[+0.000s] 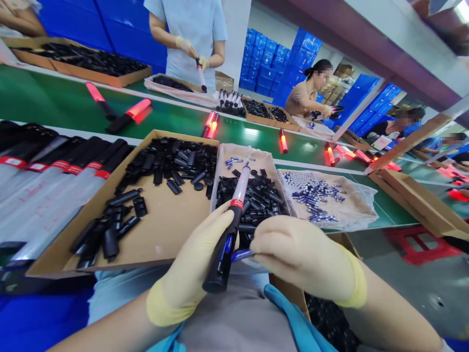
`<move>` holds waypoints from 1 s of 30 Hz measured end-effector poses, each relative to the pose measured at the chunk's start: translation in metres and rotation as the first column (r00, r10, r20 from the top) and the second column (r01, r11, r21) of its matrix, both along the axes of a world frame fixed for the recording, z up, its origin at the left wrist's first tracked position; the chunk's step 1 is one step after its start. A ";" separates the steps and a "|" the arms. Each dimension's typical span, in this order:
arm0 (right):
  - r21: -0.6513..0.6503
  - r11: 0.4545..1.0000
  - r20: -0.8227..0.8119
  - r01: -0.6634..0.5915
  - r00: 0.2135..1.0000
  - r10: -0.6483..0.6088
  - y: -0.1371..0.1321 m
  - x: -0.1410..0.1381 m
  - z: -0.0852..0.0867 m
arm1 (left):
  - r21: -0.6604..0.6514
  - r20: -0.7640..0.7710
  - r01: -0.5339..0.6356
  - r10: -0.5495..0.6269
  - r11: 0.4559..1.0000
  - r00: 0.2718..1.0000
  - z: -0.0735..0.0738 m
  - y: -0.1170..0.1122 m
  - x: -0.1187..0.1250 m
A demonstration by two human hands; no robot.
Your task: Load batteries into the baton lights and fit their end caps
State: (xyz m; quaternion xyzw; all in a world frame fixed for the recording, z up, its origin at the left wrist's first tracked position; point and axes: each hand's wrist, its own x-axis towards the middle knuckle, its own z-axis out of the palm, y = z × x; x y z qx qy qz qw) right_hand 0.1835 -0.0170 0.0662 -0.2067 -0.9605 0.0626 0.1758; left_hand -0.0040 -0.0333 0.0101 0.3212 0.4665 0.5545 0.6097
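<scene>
My gloved left hand (200, 252) is wrapped round a light stick (222, 254) with a black handle, a red band and a clear tube. The stick slants, its handle end toward me. In the handle's open side a blue battery shows. My gloved right hand (293, 252) pinches another blue battery (242, 254) beside that opening; whether it touches the handle I cannot tell. Beneath my hands, a lined box (225, 161) holds black plastic parts and a few batteries. To its left is a cardboard tray (164, 230) with black covers (176, 164).
More batteries (315, 195) lie on a plastic-lined tray at right. Finished-looking light sticks (54, 181) are stacked at left. On the green conveyor (168, 115) lie red glowing sticks (137, 111). Across it, a co-worker's gloved hands (192, 51) hold a stick. A shelf beam (351, 49) slants overhead.
</scene>
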 end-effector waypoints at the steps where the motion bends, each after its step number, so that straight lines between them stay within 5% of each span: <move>1: 0.050 0.998 0.060 -0.035 0.998 0.032 -0.002 -0.010 0.002 | 0.017 -0.032 0.009 -0.008 1.000 0.999 -0.002 0.000 -0.001; 7: 0.254 0.965 0.173 0.064 0.979 -0.110 0.007 -0.025 0.004 | 0.088 -0.119 0.009 0.002 0.996 0.993 -0.004 -0.008 -0.012; 12: 0.135 0.986 0.101 -0.098 0.991 0.084 0.009 -0.035 0.008 | 0.159 -0.163 0.033 -0.006 0.987 0.987 -0.003 -0.010 -0.026; 16: 0.095 0.970 -0.014 -0.223 0.974 0.225 0.014 -0.055 0.001 | 0.314 -0.302 0.147 -0.048 0.938 0.952 -0.020 -0.009 -0.044; 20: -0.004 0.963 -0.190 -0.269 0.946 0.263 0.019 -0.074 -0.006 | 0.400 -0.453 0.268 -0.065 0.876 0.889 -0.034 -0.008 -0.064; 24: -0.112 0.940 -0.249 -0.321 0.925 0.286 0.020 -0.092 -0.005 | 0.416 -0.538 0.348 -0.081 0.840 0.839 -0.032 -0.012 -0.082; 30: -0.126 0.920 -0.292 -0.372 0.900 0.324 0.020 -0.125 -0.005 | 0.371 -0.494 0.279 -0.066 0.885 0.867 -0.024 -0.020 -0.111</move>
